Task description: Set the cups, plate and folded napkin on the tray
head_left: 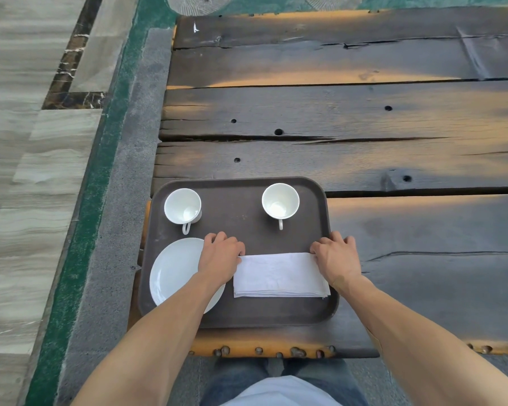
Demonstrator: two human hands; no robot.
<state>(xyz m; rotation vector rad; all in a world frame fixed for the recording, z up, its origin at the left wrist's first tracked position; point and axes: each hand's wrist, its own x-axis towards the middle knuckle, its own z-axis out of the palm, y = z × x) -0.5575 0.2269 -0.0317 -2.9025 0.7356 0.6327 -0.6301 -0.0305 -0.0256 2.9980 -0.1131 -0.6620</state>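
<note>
At the far left of the frame runs pale striped stone flooring (18, 177), then a green strip (97, 177) and a grey stone kerb (129, 159). Right of these, a dark plank table (335, 112) with knot holes fills the upper and right parts of the picture. No brand, label or writing can be read on anything.

A dark brown tray (241, 315) sits at the lower centre, at the table's near left corner. In its upper left stands a white cup (182, 207), upright, handle toward the viewer. Below it, at the tray's lower left, lies a white plate (173, 271), partly covered by the left forearm. The left hand (220, 259) is above the plate's right edge, fingers curled, pinching the upper left corner of a folded white napkin (280, 276). The napkin lies flat in the tray's lower right. A second white cup (280, 203) stands upright in the tray's upper right. The right hand (336, 256) pinches the napkin's upper right corner, at the tray's right rim. The hands are apart, one at each end of the napkin.
</note>
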